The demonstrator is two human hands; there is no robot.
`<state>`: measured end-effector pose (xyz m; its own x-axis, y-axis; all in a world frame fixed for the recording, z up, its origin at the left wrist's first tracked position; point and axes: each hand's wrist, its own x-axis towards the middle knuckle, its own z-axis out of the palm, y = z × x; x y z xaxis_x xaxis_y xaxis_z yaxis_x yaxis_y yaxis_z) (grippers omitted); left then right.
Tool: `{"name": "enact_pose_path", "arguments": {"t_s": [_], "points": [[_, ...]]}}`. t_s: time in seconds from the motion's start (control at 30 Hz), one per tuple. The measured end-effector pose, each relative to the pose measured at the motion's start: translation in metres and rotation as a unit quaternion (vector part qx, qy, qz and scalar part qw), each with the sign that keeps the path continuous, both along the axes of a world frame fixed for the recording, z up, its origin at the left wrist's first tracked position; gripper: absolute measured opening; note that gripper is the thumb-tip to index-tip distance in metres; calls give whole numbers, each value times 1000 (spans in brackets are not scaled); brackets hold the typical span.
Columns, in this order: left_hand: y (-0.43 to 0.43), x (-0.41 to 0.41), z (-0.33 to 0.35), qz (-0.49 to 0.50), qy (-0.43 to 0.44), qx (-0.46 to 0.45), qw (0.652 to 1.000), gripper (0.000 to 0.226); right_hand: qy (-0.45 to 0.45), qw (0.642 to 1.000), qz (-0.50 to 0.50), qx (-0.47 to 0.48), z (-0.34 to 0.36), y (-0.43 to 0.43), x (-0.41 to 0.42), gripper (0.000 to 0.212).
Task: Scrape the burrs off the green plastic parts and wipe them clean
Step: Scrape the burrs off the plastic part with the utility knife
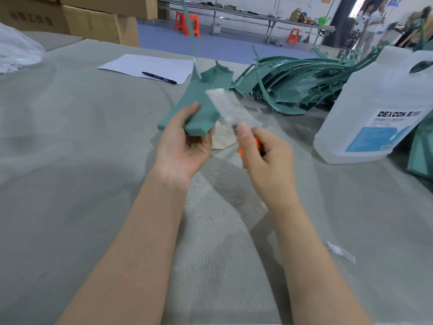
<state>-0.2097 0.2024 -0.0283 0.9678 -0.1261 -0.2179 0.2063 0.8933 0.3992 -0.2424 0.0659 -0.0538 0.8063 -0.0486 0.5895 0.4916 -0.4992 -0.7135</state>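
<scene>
My left hand (185, 141) grips the near end of a green plastic part (201, 102), holding it above the table with its long thin arm rising up and away. My right hand (264, 148) grips an orange-handled scraper (256, 145); its blade (230, 109) is motion-blurred and lies against the part's right edge. A beige cloth (222, 139) lies on the table under both hands, partly hidden. A pile of similar green parts (293, 85) lies at the back right.
A large clear DEXCON jug (375, 113) stands at the right. White paper (150, 66) with a black marker (159, 77) lies at the back. Cardboard boxes (93, 19) stand far left. Green shavings (225, 207) litter the grey table cover. People stand far right.
</scene>
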Motion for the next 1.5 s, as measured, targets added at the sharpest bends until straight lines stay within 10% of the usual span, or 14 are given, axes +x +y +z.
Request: {"name": "enact_pose_path", "arguments": {"t_s": [0.57, 1.5], "points": [[0, -7, 1, -143, -31, 85, 986, 37, -23, 980, -188, 54, 3, -24, 7, 54], [6, -2, -4, -99, -19, 38, 994, 18, 85, 992, 92, 16, 1, -4, -1, 59]]}}
